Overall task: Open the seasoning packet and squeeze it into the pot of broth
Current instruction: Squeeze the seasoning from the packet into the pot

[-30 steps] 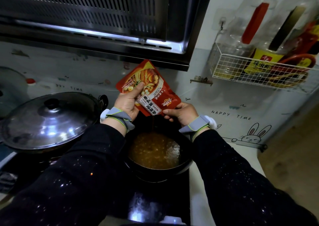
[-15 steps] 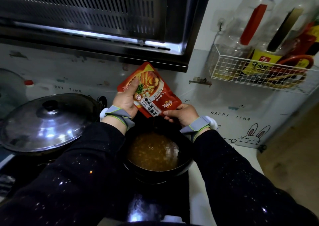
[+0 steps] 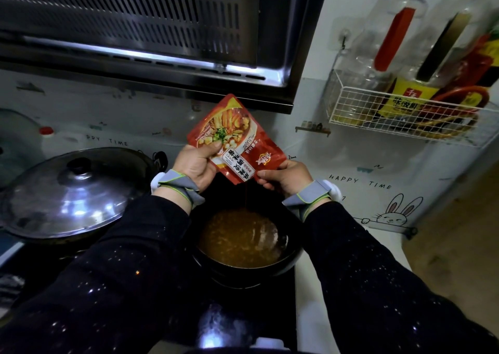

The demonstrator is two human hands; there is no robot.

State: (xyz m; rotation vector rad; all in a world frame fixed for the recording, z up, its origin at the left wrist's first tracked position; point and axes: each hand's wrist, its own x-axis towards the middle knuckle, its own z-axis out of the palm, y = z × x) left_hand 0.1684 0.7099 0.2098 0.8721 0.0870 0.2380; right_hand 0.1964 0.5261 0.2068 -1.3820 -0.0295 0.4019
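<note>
A left hand grips the side and a right hand pinches the lower corner of a red printed seasoning packet. The packet is tilted directly above a round black pot of brown broth. A thin dark stream falls from the packet into the pot. Left of the pot sits a steel-lidded wok; above and to its right hangs a white wire rack of bottles.

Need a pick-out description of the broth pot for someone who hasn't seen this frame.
Under the steel range hood, two vessels sit on the dark cooktop. The pot of broth is the right-hand one, directly below the red seasoning packet. Unlike the lidded wok to its left, it is uncovered, showing orange-brown liquid.
</note>
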